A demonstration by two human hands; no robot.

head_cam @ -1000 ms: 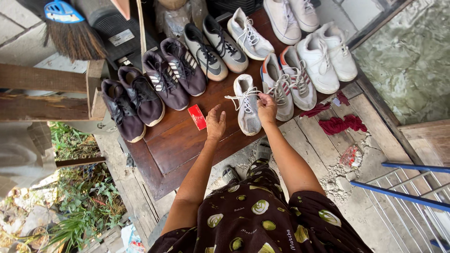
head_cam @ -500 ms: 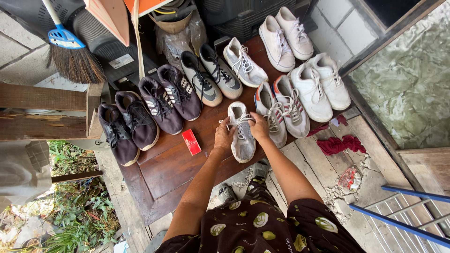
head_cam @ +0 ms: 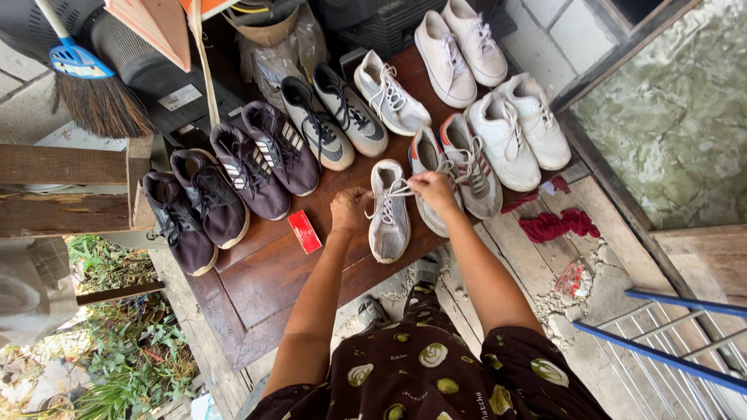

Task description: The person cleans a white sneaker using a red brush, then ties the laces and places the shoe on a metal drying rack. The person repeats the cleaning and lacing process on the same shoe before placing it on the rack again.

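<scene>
A light grey sneaker [head_cam: 388,214] with white laces lies toe-toward-me on a dark wooden board [head_cam: 264,280]. My left hand [head_cam: 350,210] rests at its left side, fingers closed on a lace. My right hand [head_cam: 433,189] is at its upper right, pinching another lace and pulling it taut. A small red packet [head_cam: 304,231] lies on the board just left of my left hand.
Rows of shoes fill the board: dark purple pairs [head_cam: 226,183] at left, grey-black ones [head_cam: 331,120] in the middle, white pairs [head_cam: 506,132] at right. A broom [head_cam: 89,82] stands at back left, a red cloth [head_cam: 556,225] lies at right, blue metal bars [head_cam: 669,350] at lower right.
Both hands have closed on the grey sneaker's laces; the right hand has drawn a lace up and to the right. The camera view has shifted slightly.
</scene>
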